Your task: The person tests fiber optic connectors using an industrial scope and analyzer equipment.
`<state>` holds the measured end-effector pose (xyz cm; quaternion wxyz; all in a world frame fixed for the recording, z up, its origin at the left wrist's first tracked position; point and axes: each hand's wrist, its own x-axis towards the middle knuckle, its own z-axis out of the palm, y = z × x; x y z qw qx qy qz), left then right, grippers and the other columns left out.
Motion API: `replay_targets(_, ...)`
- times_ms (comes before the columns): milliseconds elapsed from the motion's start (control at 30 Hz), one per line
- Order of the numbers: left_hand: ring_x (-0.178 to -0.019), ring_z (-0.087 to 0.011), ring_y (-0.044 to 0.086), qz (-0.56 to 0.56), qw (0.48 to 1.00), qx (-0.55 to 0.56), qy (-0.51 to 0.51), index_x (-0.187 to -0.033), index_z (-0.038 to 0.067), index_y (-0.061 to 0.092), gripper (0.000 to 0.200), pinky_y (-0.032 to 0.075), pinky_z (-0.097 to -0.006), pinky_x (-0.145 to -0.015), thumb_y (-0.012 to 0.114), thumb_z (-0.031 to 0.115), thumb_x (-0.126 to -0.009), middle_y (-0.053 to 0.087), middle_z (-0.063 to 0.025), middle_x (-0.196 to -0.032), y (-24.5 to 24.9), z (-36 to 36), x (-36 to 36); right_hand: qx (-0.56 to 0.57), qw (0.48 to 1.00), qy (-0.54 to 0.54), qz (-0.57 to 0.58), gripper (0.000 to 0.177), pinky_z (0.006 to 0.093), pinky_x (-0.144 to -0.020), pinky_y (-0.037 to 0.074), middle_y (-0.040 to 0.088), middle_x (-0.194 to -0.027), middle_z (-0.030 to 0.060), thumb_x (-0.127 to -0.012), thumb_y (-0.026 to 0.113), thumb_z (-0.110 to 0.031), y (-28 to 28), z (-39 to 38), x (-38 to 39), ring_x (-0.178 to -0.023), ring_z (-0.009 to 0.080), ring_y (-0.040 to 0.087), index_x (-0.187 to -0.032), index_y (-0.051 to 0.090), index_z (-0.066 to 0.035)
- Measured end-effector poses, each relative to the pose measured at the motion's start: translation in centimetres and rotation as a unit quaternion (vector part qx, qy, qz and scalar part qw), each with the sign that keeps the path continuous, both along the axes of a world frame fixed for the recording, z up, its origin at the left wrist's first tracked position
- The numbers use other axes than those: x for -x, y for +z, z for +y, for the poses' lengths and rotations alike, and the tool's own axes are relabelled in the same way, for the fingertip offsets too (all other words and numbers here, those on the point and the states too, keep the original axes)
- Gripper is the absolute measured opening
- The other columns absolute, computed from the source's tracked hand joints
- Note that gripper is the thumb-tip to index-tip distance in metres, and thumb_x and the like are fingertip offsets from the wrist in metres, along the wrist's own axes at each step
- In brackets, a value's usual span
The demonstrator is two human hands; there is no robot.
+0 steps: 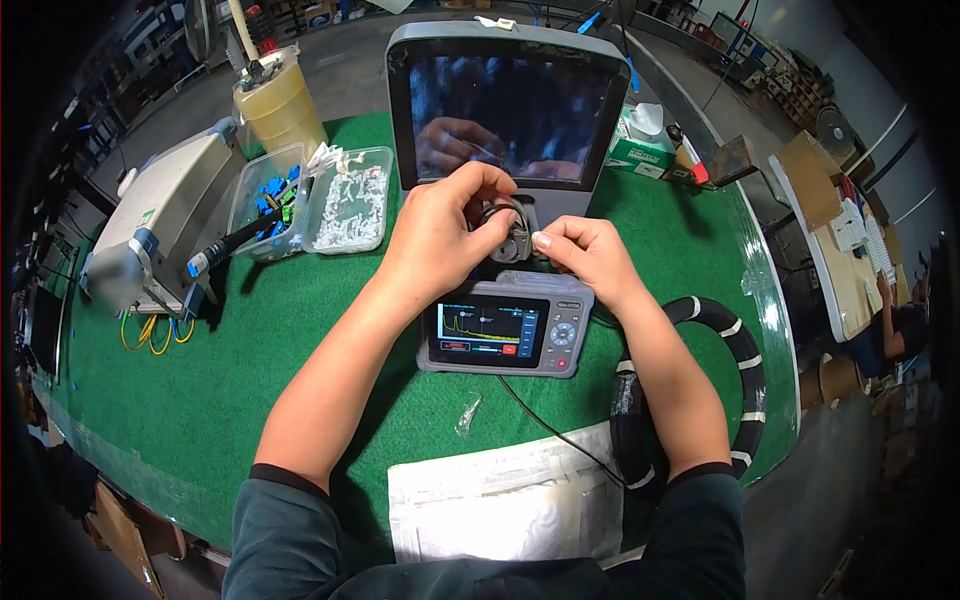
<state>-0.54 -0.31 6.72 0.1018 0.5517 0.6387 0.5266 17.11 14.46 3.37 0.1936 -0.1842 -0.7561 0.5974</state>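
My left hand point(440, 228) is closed, thumb and fingertips pinching a dark grey rounded part point(510, 245) with a black loop along its top. Beside it, my right hand point(590, 258) pinches thumb against forefinger at the part's right edge; whatever sits between those fingertips is too small to make out. Both hands are just behind a grey handheld OTDR tester point(498, 325), whose lit screen shows a yellow trace. The tester lies face up, and its top edge is near the grey part. Behind the hands stands a dark-screened monitor point(505, 110) reflecting them.
Two clear bins, one with blue and green connectors point(275, 205), one with white pieces point(350, 205), stand left beside a beige instrument point(165, 215). A taped black cable coil point(750, 360) lies right. White sheets point(500, 510) are in front; a tissue box point(643, 145) stands behind.
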Motion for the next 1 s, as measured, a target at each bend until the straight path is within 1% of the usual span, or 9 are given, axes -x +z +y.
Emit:
replay_targets(67,-0.077,-0.0048,0.062,-0.015,1.0,-0.003,-0.005,-0.108,-0.001,0.067,0.023,0.05,-0.0229,-0.07,0.076,0.005,-0.088,0.072,-0.003,-0.091,-0.4,0.03,0.06,0.004,1.0,0.002,-0.007,0.027,0.0226,-0.061,0.041,0.064,-0.076,-0.0047,-0.097,0.075,-0.027,-0.19,-0.03,0.03,-0.07,0.0022,0.052,-0.09,0.075,-0.001)
replay_targets(133,-0.08,-0.0065,0.064,0.008,0.999,-0.033,-0.009,-0.109,-0.002,0.067,0.024,0.052,-0.0242,-0.073,0.076,0.005,-0.089,0.073,-0.0044,-0.092,-0.63,0.18,0.12,-0.004,1.0,0.001,0.013,0.027,0.0225,-0.061,0.04,0.064,-0.076,-0.0049,-0.097,0.075,-0.027,-0.24,-0.04,0.06,-0.069,0.002,0.051,-0.09,0.075,-0.001)
replay_targets(267,-0.082,-0.0079,0.065,0.014,1.0,-0.015,-0.003,-0.11,-0.002,0.067,0.026,0.052,-0.0251,-0.074,0.077,0.007,-0.088,0.073,-0.0049,-0.093,-0.22,0.07,0.06,-0.002,1.0,0.002,0.015,0.027,0.0223,-0.06,0.04,0.064,-0.075,-0.005,-0.097,0.075,-0.027,-0.13,-0.09,0.07,-0.068,0.0018,0.051,-0.09,0.075,-0.001)
replay_targets(367,-0.079,-0.0075,0.063,0.03,0.999,-0.012,0.0,-0.11,-0.002,0.068,0.027,0.052,-0.0258,-0.072,0.079,0.01,-0.088,0.073,-0.005,-0.092,-0.26,0.15,0.07,0.002,1.0,0.005,0.006,0.027,0.0219,-0.06,0.04,0.064,-0.075,-0.0052,-0.097,0.075,-0.027,-0.15,0.09,0.05,-0.068,0.0017,0.051,-0.09,0.074,-0.001)
replay_targets(433,-0.072,-0.0079,0.06,0.058,0.998,-0.008,0.039,-0.106,-0.002,0.069,0.027,0.05,-0.0268,-0.066,0.081,0.013,-0.087,0.07,-0.0049,-0.087,-0.18,0.05,-0.13,-0.008,1.0,0.003,0.012,0.027,0.0217,-0.059,0.039,0.063,-0.075,-0.0052,-0.097,0.075,-0.027,-0.22,-0.01,0.05,-0.068,0.0017,0.051,-0.089,0.074,-0.001)
replay_targets(467,-0.072,-0.0079,0.06,0.057,0.998,-0.006,0.039,-0.106,-0.002,0.069,0.027,0.05,-0.0268,-0.066,0.081,0.013,-0.087,0.07,-0.0049,-0.087,-0.17,-0.05,-0.24,-0.007,1.0,0.003,0.01,0.027,0.0217,-0.059,0.039,0.063,-0.075,-0.0052,-0.097,0.075,-0.027,-0.26,-0.06,0.01,-0.068,0.0017,0.051,-0.089,0.074,-0.001)
replay_targets(533,-0.065,-0.0093,0.055,0.092,0.994,-0.012,0.049,-0.098,-0.002,0.07,0.024,0.046,-0.0283,-0.06,0.081,0.017,-0.087,0.065,-0.0055,-0.08,0.03,-0.08,-0.3,0.004,1.0,0.006,0.011,0.027,0.0216,-0.06,0.04,0.064,-0.076,-0.0052,-0.097,0.076,-0.026,-0.1,0.02,0.02,-0.068,0.0017,0.051,-0.09,0.074,0.0)
replay_targets(733,-0.062,-0.0127,0.055,0.101,0.993,0.011,0.064,-0.089,-0.002,0.07,0.026,0.045,-0.0305,-0.058,0.081,0.022,-0.087,0.063,-0.0077,-0.078,-0.21,0.07,-0.09,0.003,1.0,0.001,0.001,0.026,0.0207,-0.063,0.044,0.068,-0.081,-0.0038,-0.096,0.078,-0.024,0.18,-0.05,-0.04,-0.071,0.002,0.055,-0.092,0.075,0.001)
replay_targets(1000,-0.064,-0.0173,0.059,0.099,0.994,0.008,0.05,-0.091,-0.001,0.071,0.024,0.046,-0.0325,-0.059,0.078,0.021,-0.088,0.066,-0.0099,-0.081,-0.07,-0.11,-0.06,0.021,1.0,0.008,-0.007,0.023,0.02,-0.066,0.047,0.07,-0.084,-0.0022,-0.095,0.079,-0.021,0.38,0.12,-0.14,-0.075,0.0021,0.058,-0.096,0.075,0.001)
